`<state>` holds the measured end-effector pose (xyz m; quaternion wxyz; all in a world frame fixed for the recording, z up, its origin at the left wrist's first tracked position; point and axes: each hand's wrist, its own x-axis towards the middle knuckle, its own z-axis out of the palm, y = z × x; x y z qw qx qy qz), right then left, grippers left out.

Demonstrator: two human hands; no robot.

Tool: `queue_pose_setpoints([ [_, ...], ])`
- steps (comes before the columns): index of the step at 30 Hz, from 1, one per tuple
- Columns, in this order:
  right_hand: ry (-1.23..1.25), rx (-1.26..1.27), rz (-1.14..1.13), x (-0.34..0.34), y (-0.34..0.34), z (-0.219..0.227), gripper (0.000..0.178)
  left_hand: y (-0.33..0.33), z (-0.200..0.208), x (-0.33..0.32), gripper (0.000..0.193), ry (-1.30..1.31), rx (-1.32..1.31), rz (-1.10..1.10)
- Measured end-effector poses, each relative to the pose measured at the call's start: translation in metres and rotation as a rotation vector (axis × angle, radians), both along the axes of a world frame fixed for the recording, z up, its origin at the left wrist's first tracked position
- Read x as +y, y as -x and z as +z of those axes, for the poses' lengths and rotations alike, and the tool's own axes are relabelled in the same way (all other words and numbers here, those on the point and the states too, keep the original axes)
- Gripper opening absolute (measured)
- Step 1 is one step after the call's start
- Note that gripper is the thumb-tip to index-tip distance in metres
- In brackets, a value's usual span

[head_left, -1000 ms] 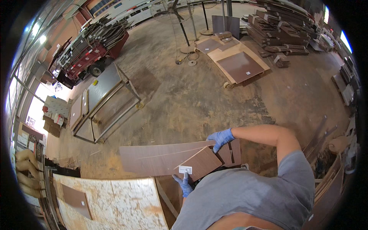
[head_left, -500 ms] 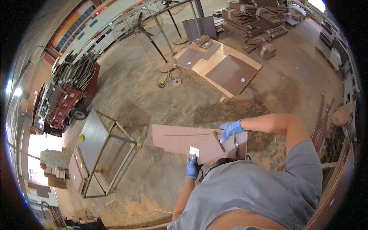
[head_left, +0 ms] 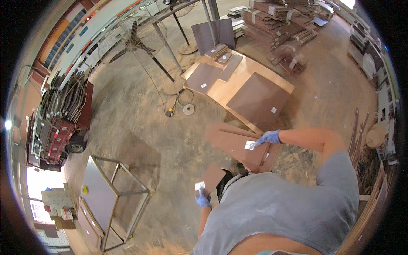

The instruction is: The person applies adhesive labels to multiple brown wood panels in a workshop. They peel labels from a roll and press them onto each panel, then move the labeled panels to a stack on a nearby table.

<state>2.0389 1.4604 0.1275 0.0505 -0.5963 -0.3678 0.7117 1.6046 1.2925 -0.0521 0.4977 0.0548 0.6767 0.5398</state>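
Note:
My right hand (head_left: pixel 268 137), in a blue glove, is closed on the edge of several brown panels (head_left: pixel 231 141). They are in front of my body, close to the near edge of a low wooden platform (head_left: pixel 222 91), and their far end is blurred. Lower and to the left, my gloved left hand (head_left: pixel 203 199) grips a smaller brown panel (head_left: pixel 213 177) by its labelled corner. The small panel is apart from the others. On the platform lie a large brown panel (head_left: pixel 260 98) and several smaller ones.
At left stands a metal-framed table (head_left: pixel 100 178) bearing a yellow roll (head_left: pixel 84 189). A standing fan (head_left: pixel 135 38) and a cable (head_left: pixel 178 102) are beyond it. Stacked brown boards (head_left: pixel 270 27) are at the back, and a loaded red vehicle (head_left: pixel 61 127) is at far left.
Both hands held the panels together before. Now the small panel is separate in my left hand, lower and leftward, while my right hand has shifted the others toward the platform. The view has shifted too.

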Motion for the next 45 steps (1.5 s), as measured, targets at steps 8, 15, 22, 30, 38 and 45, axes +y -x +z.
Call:
queue_pose_setpoints([
  [8, 0.043, 0.158, -0.569, 0.119, 0.010, -0.025, 0.050, 0.144, -0.086, 0.142, 0.060, 0.341, -0.069, 0.171],
  [15, -0.149, 0.088, -0.987, 0.225, 0.031, -0.088, 0.044, 0.120, 0.066, 0.400, 0.060, 0.181, 0.165, -0.188],
  [22, -0.062, 0.203, -1.319, 0.385, 0.028, -0.193, 0.047, 0.079, 0.047, 0.604, 0.076, 0.124, 0.216, -0.339],
  [30, -0.033, 0.255, -1.573, 0.490, 0.043, -0.273, 0.043, -0.014, 0.015, 0.700, 0.076, 0.294, 0.284, -0.580],
  [38, -0.003, 0.138, -1.735, 0.577, 0.022, -0.353, 0.055, -0.055, -0.075, 0.763, 0.064, 0.240, 0.756, -1.309],
  [45, -0.106, -0.056, -1.761, 0.605, -0.004, -0.472, 0.066, -0.072, -0.108, 0.819, 0.068, 0.395, 0.892, -1.719],
])
